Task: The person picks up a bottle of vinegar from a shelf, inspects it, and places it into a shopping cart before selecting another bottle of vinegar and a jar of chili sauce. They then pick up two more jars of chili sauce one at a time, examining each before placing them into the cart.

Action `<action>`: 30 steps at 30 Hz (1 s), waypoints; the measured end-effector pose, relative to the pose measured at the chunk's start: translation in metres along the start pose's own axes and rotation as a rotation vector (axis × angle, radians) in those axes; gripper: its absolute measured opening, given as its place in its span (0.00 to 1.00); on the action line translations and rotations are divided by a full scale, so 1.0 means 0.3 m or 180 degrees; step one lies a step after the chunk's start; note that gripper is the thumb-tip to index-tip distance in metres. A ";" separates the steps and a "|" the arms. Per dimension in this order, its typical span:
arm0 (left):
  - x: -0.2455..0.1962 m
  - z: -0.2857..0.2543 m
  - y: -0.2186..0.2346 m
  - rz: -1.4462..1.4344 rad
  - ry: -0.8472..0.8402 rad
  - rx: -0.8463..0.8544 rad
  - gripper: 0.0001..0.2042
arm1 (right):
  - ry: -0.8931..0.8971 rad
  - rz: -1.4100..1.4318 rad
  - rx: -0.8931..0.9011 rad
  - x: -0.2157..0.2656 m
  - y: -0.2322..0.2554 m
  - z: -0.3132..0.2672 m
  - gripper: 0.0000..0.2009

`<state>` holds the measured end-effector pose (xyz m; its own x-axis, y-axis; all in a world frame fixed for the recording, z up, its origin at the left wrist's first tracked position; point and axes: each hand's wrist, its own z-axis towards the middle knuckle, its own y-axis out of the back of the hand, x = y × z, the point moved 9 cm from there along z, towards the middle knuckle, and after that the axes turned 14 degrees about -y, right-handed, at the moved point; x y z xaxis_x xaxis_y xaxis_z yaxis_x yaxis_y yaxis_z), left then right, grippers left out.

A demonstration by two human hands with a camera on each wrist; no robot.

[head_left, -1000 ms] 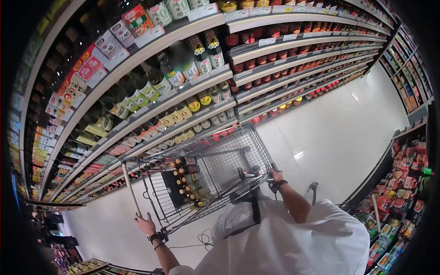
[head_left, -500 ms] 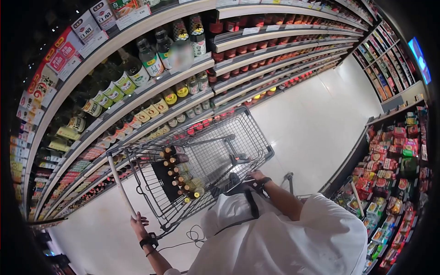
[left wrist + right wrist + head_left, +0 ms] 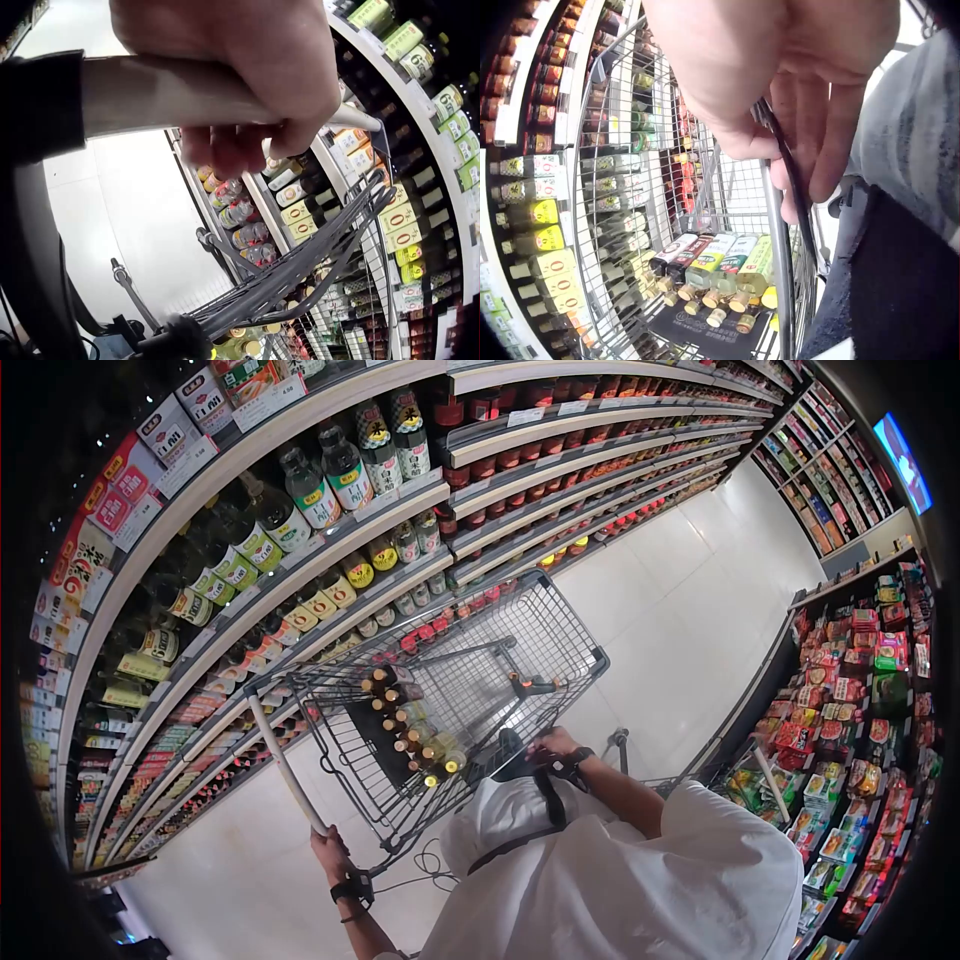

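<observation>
A wire shopping cart (image 3: 548,622) stands at an angle in front of me, with several dark-capped bottles (image 3: 398,712) lying side by side in its rear part. My left hand (image 3: 332,853) grips the near end of the pale handle bar (image 3: 285,765); the left wrist view shows its fingers (image 3: 225,148) curled beneath the bar. At the cart's side, my right hand (image 3: 780,60) holds the grey top rim (image 3: 775,217), thumb on the basket side and fingers on the outer side. A black cord (image 3: 789,161) runs down between thumb and fingers.
A long shelf (image 3: 340,540) of bottles and jars lines the left, close to the cart. Packaged foods fill a display (image 3: 850,730) at the right, near a second cart-like handle (image 3: 772,780). Pale tiled floor (image 3: 665,600) runs between them. A cable (image 3: 432,863) loops by the left wrist.
My left hand's loosened fingers have wrapped round the handle bar. My right hand now sits farther back along the cart's side, away from the front corner. The head view has shifted.
</observation>
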<state>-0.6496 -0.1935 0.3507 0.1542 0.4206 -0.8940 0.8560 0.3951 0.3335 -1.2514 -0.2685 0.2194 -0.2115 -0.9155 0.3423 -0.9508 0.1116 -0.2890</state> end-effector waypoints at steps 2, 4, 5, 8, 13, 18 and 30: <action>-0.031 -0.008 -0.032 0.0131 -0.0042 0.0052 0.07 | -0.0170 -0.0193 -0.0333 0.023 -0.019 -0.061 0.07; -0.019 -0.009 -0.057 0.0101 -0.0113 0.0121 0.07 | -0.0096 -0.0221 -0.0361 0.033 -0.023 -0.070 0.07; -0.013 -0.011 -0.072 0.0073 -0.0141 0.0167 0.07 | -0.0053 -0.0237 -0.0380 0.036 -0.021 -0.081 0.07; -0.026 -0.028 -0.127 -0.0007 -0.0124 0.0229 0.08 | 0.0028 -0.0021 -0.0513 0.031 0.010 -0.076 0.06; -0.078 -0.073 -0.232 -0.0166 -0.0181 0.0175 0.04 | -0.0143 0.0468 -0.1013 0.061 0.087 -0.102 0.13; -0.064 -0.106 -0.312 -0.0119 -0.0079 0.0192 0.13 | 0.0109 0.0010 -0.1516 0.071 0.209 -0.014 0.18; -0.105 -0.135 -0.481 0.0299 -0.0144 -0.0100 0.09 | -0.0104 0.0006 -0.0478 0.191 0.413 -0.050 0.20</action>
<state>-0.7979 -0.2306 0.3428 0.2558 0.4201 -0.8707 0.8209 0.3813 0.4252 -1.3847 -0.3013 0.2165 -0.2081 -0.9270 0.3119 -0.9741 0.1676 -0.1518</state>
